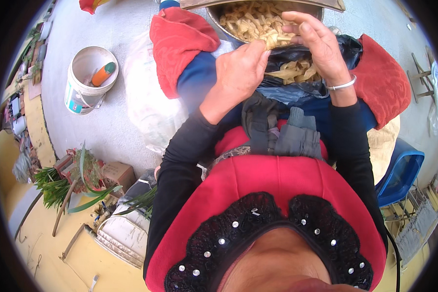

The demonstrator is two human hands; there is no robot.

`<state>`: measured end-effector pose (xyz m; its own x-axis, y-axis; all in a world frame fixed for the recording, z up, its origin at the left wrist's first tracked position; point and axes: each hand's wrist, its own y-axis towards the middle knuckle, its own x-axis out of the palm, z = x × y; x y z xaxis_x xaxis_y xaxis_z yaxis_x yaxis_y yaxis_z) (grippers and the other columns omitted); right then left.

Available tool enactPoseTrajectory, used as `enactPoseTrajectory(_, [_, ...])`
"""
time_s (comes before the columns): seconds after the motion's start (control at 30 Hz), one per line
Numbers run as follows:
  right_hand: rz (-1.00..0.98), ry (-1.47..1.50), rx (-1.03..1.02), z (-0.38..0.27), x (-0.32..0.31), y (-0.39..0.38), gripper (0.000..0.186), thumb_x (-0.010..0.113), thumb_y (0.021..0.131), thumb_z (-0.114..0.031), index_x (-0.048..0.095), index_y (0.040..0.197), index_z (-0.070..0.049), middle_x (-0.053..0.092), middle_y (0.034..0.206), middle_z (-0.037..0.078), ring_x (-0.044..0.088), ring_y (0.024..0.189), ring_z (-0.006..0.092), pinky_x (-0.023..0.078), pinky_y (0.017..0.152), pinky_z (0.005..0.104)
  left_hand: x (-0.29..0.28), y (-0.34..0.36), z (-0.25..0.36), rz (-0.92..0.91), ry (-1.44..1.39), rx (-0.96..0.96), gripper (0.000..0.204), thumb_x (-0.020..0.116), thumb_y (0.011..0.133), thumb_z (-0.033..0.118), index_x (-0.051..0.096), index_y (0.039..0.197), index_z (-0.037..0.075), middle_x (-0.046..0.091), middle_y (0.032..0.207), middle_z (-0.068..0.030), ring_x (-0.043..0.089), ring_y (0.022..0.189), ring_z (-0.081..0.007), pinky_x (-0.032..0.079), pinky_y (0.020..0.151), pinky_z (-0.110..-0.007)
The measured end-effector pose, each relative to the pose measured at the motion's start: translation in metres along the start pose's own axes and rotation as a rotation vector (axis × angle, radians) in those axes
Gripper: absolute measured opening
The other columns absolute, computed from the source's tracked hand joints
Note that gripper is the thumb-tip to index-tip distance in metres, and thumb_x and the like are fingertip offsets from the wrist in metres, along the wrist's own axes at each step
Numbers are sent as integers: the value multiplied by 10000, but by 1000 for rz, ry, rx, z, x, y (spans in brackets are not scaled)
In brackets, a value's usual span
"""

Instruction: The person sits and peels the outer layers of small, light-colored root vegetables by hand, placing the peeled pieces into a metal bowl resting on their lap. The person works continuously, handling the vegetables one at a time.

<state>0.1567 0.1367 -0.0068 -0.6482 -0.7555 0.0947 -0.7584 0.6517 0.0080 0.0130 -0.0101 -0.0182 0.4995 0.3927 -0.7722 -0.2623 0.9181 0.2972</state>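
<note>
My left hand (241,68) is closed, pinching a pale yellow flat strip (272,40) that is folded into a knot. Just right of it, my right hand (321,46) has its fingers stretched and apart, with fingertips close to the strip's free end; whether they touch it I cannot tell. Beyond my hands, a round metal pot (218,19) holds a heap of similar knotted strips (253,19). Between my legs, a black plastic bag (345,51) contains loose longer strips (297,72), partly hidden by my right hand and wrist.
A wooden board (333,5) lies along the pot's far side. Red cloths (182,46) cover my knees. At left stands a white bucket (85,54) with an orange-and-green object (103,74) inside. A blue plastic bin (399,170) is at right; potted plants (51,187) are at lower left.
</note>
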Motion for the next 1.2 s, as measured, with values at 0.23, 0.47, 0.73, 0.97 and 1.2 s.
enactPoseTrajectory(0.23, [-223, -553, -91, -41, 5, -13, 214, 607, 949, -207, 651, 980, 0, 552, 706, 24, 486, 630, 91, 406, 555, 256, -35, 12, 10, 64, 156, 227, 285, 722, 788, 112, 643, 1059, 73, 642, 799, -76, 631, 639, -265, 487, 523, -341])
enactPoseTrajectory(0.47, [-367, -506, -264, -84, 13, -22, 211, 629, 931, -191, 607, 854, 4, 471, 649, 47, 478, 585, 142, 387, 535, 281, -102, 26, 26, -157, -146, 283, 200, 711, 820, 88, 662, 1004, 26, 627, 765, -107, 611, 621, -236, 470, 553, -299])
enactPoseTrajectory(0.73, [-200, -694, 150, -62, -69, -37, 187, 591, 951, -132, 602, 836, 14, 489, 669, 8, 465, 631, 71, 414, 590, 260, -110, 4, -56, -337, -610, -355, 155, 618, 933, 108, 680, 975, -28, 610, 759, 43, 526, 691, -48, 440, 607, -236])
enactPoseTrajectory(0.97, [-227, -592, -236, -45, -3, 12, 249, 601, 948, -226, 648, 1067, -12, 653, 874, 68, 603, 768, 149, 484, 700, 258, -55, 35, -21, -365, -497, -37, 191, 626, 937, 153, 664, 997, -24, 538, 710, 4, 470, 669, -49, 402, 582, -234])
enactPoseTrajectory(1.2, [-306, -315, 98, -32, -15, 34, 227, 609, 946, -233, 671, 1026, -30, 562, 725, -38, 476, 608, 19, 412, 546, 177, -36, 62, -36, -392, -767, -107, 222, 591, 961, 166, 674, 1068, -11, 579, 770, 29, 493, 697, -45, 408, 596, -212])
